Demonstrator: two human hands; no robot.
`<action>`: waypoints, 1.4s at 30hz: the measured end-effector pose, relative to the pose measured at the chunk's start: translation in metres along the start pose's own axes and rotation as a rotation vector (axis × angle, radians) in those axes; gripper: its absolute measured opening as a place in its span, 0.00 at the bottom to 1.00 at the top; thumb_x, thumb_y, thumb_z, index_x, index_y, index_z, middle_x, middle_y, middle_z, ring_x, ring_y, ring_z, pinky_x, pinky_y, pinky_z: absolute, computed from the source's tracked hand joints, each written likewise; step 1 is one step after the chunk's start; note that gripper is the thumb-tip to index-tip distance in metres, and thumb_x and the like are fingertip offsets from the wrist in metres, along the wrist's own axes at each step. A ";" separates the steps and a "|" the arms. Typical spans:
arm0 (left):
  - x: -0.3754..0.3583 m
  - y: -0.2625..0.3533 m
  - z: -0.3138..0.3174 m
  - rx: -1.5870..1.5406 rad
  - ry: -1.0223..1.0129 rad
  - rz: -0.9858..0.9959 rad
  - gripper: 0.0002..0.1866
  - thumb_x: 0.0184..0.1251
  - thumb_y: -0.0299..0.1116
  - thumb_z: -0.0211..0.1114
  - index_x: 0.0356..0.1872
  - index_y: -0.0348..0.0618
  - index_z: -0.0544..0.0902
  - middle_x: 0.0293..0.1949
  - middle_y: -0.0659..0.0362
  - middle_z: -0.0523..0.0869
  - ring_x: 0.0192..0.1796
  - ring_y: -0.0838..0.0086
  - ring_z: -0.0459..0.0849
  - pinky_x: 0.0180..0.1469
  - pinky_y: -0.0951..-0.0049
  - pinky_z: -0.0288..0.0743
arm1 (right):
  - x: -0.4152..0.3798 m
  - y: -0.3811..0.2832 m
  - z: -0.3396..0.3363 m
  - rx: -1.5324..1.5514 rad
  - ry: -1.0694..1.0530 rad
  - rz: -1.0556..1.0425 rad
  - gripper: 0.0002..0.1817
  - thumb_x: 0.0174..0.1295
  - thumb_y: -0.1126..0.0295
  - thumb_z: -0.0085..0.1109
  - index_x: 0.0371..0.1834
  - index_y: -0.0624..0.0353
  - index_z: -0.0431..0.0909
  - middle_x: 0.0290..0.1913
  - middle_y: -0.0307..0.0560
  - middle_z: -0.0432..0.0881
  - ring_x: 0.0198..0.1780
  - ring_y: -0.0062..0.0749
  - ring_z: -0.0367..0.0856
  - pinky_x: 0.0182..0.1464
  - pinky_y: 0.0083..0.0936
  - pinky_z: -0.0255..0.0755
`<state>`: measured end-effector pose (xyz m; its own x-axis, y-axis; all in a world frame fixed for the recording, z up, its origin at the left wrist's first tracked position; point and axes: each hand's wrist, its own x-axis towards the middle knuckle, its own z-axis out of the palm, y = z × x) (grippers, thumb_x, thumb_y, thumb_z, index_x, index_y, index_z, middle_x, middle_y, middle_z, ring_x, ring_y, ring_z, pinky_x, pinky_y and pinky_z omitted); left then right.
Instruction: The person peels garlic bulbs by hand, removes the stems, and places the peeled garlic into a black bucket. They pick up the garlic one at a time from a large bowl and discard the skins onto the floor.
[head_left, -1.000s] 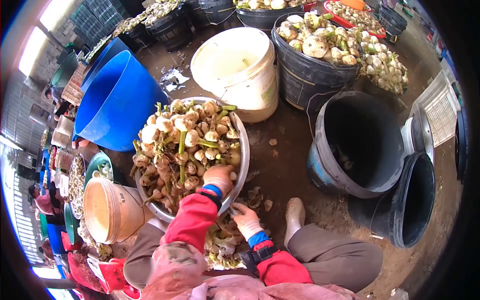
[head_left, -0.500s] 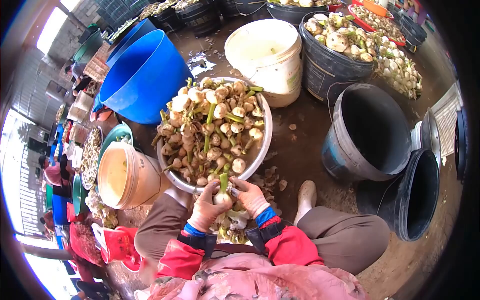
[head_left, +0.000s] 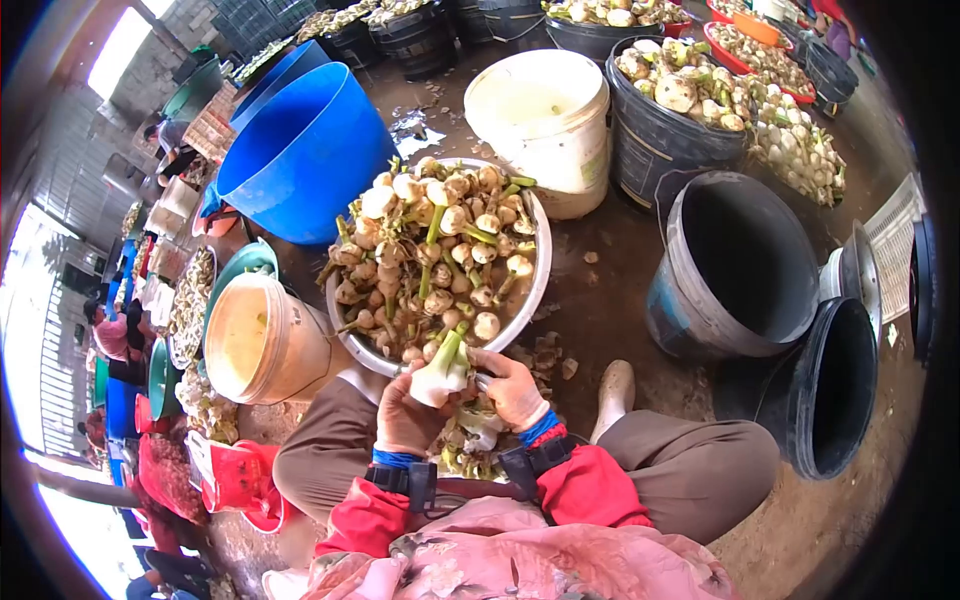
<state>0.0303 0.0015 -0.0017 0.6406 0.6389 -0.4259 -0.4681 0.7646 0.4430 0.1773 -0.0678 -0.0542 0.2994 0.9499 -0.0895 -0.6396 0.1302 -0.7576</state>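
My left hand (head_left: 408,412) is closed around a white garlic bulb (head_left: 440,376), its green stem tilted up and to the right. My right hand (head_left: 512,388) is closed against the right side of the same bulb; a small greyish spot shows at its fingertips, too small to name. Just beyond both hands, a round basin (head_left: 541,270) is heaped with untrimmed garlic bulbs (head_left: 440,240) with roots and green stems. Below the hands, between my legs, lies a pile of peelings (head_left: 470,445), partly hidden by my wrists.
Blue tub (head_left: 300,160), white bucket (head_left: 560,150) and a black tub full of garlic (head_left: 670,140) stand beyond the basin. A cream bucket (head_left: 275,340) is at left. Two dark buckets, one grey-rimmed (head_left: 690,260) and one black (head_left: 800,410), are at right. Other people sit far left.
The bulb has turned from upright to tilted and looks whiter, with its stem leaning right. My right hand has shifted slightly right. The view has moved a little.
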 end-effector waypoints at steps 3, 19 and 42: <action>0.009 -0.005 -0.006 -0.158 0.101 0.047 0.24 0.60 0.42 0.56 0.56 0.40 0.72 0.56 0.52 0.76 0.57 0.61 0.74 0.52 0.65 0.74 | 0.002 0.011 -0.002 0.134 -0.028 0.083 0.23 0.57 0.83 0.50 0.59 0.62 0.71 0.54 0.42 0.77 0.54 0.24 0.74 0.55 0.20 0.68; -0.006 -0.014 0.015 0.684 0.185 0.291 0.33 0.61 0.37 0.66 0.64 0.41 0.61 0.40 0.60 0.74 0.37 0.79 0.75 0.38 0.78 0.74 | 0.006 0.014 0.018 0.188 0.301 0.142 0.16 0.62 0.76 0.57 0.53 0.67 0.74 0.43 0.42 0.80 0.43 0.24 0.78 0.45 0.22 0.74; 0.014 0.008 0.005 1.397 0.087 0.808 0.15 0.44 0.27 0.77 0.34 0.36 0.83 0.35 0.59 0.77 0.39 0.73 0.76 0.43 0.74 0.71 | -0.001 0.006 0.025 0.104 0.108 0.234 0.20 0.55 0.86 0.53 0.53 0.65 0.74 0.44 0.41 0.80 0.44 0.24 0.77 0.46 0.19 0.72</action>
<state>0.0385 0.0162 0.0000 0.4571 0.8554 0.2437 0.2738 -0.3960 0.8765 0.1554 -0.0607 -0.0427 0.2050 0.9225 -0.3272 -0.7678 -0.0558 -0.6383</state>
